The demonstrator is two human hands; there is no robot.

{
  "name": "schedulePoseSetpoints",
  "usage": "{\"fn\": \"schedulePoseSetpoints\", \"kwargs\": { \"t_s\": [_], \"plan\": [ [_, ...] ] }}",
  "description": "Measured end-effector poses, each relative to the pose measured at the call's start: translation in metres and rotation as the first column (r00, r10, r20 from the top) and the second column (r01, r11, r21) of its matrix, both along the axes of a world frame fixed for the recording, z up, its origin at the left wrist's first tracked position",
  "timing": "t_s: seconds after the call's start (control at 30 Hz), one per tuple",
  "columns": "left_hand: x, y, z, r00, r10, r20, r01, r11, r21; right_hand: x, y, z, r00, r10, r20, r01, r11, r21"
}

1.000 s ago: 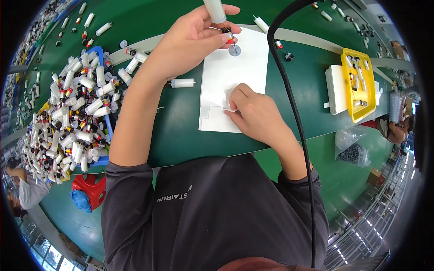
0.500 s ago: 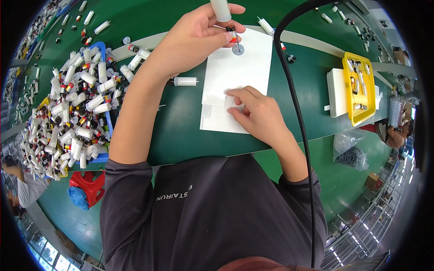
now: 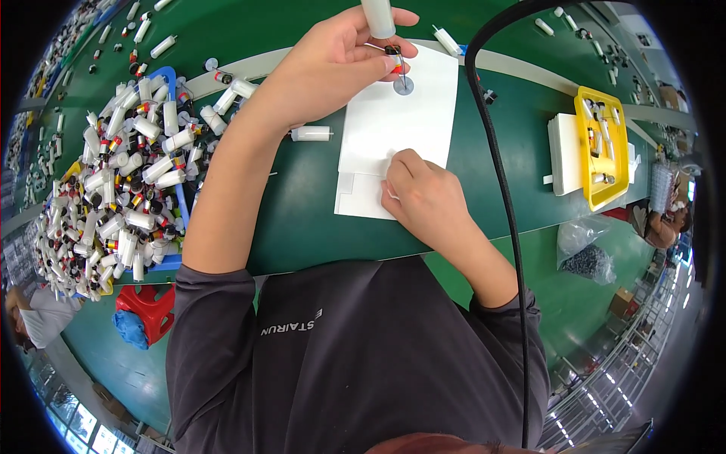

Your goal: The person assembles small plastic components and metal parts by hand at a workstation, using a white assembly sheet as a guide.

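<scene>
My left hand [image 3: 325,72] is raised over the far end of a flat white sheet of card or paper [image 3: 408,113]. Between its fingers are a white cylinder [image 3: 380,18], cut off by the top edge of the picture, and a small black, red and yellow part [image 3: 395,60]. A thin wire runs from that part to a round translucent disc [image 3: 404,85]. My right hand [image 3: 427,195] rests on the sheet's near end, beside a notched flap [image 3: 359,193]. Its fingers are curled together; whatever they pinch is hidden.
On the left, a blue bin [image 3: 180,198] overflows with white cylinders. A loose cylinder [image 3: 311,134] lies beside the sheet. A black cable [image 3: 491,129] hangs across the view. To the right, a yellow tray [image 3: 582,144] sits on stacked white card [image 3: 563,155].
The fingers of my right hand have curled in tighter, hiding the pale edge they were at. My left hand has shifted slightly right with the cylinder and wired part.
</scene>
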State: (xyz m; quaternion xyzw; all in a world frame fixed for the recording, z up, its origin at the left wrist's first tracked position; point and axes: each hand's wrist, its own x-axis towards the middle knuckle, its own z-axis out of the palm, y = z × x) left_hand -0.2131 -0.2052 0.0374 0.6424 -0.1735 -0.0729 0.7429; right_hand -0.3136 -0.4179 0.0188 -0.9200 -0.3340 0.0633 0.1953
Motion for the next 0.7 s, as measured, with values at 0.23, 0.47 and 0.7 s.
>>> {"fn": "schedulePoseSetpoints", "kwargs": {
  "t_s": [0.23, 0.47, 0.7],
  "plan": [
    [-0.042, 0.008, 0.006, 0.941, -0.132, -0.311, 0.082, 0.982, -0.168, 0.026, -0.024, 0.017, 0.812, 0.003, -0.584, 0.191, 0.944, 0.271],
    [-0.021, 0.012, 0.029, 0.966, -0.035, -0.257, 0.006, 0.994, -0.112, 0.071, -0.032, 0.030, 0.924, 0.062, -0.378, 0.282, 0.559, 0.780],
    [-0.011, 0.009, 0.031, 0.983, 0.003, -0.186, -0.009, 0.999, -0.031, 0.083, 0.000, 0.034, 0.942, 0.039, -0.333, 0.277, 0.469, 0.839]
  ]
}}
